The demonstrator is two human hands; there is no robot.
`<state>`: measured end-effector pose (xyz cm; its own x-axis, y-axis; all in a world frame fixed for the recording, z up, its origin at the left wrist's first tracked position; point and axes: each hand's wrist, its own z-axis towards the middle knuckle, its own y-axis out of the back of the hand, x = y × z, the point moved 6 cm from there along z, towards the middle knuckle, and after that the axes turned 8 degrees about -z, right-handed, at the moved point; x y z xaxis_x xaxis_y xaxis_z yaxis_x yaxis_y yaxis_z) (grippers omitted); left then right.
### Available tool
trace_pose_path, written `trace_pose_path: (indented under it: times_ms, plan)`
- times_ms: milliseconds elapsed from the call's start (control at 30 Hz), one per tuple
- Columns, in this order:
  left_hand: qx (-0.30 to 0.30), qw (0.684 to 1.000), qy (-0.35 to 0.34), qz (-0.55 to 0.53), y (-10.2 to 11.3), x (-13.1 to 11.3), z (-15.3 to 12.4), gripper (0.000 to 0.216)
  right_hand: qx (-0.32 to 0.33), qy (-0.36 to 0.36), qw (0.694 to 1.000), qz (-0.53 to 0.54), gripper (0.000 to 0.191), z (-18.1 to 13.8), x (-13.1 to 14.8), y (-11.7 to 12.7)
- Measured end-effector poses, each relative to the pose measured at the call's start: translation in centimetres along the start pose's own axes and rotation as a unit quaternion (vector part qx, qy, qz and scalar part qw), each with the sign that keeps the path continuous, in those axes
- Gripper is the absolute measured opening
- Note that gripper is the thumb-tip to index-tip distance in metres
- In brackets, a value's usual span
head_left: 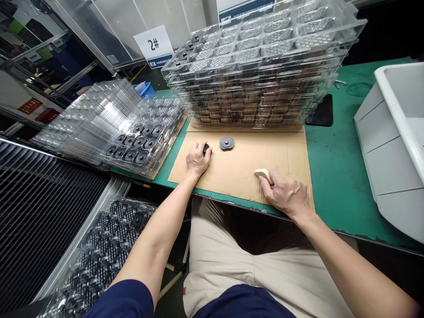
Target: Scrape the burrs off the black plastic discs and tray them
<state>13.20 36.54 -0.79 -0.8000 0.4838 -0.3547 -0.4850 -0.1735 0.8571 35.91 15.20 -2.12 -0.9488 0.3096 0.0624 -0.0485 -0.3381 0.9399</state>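
Note:
My left hand [198,159] is closed around a small black oval part [206,149] over the left side of the cardboard sheet [241,172]. To its right, a second part, a dark grey oval piece [227,143] with a small raised centre, lies flat on the cardboard. Near the sheet's right front edge, my right hand [285,193] grips a cream-coloured block [264,175] that looks like a sponge or eraser; its near end is hidden in the fingers. The two hands are well apart.
Behind the cardboard rises a tall stack of clear plastic trays [251,84]. At left, another tray [139,141] holds several black oval parts. A grey-white bin [384,145] stands right, a dark flat object [321,110] behind. More trays [109,247] sit low at left.

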Motion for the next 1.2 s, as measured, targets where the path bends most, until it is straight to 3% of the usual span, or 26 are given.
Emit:
trace_pose_path:
  times_ms: [1200]
  plan:
    - [-0.009, 1.000, -0.008, -0.007, -0.05, 0.08, -0.02, 0.031, -0.017, 0.001, 1.000, 0.003, 0.048, 0.01, 0.01, 0.00]
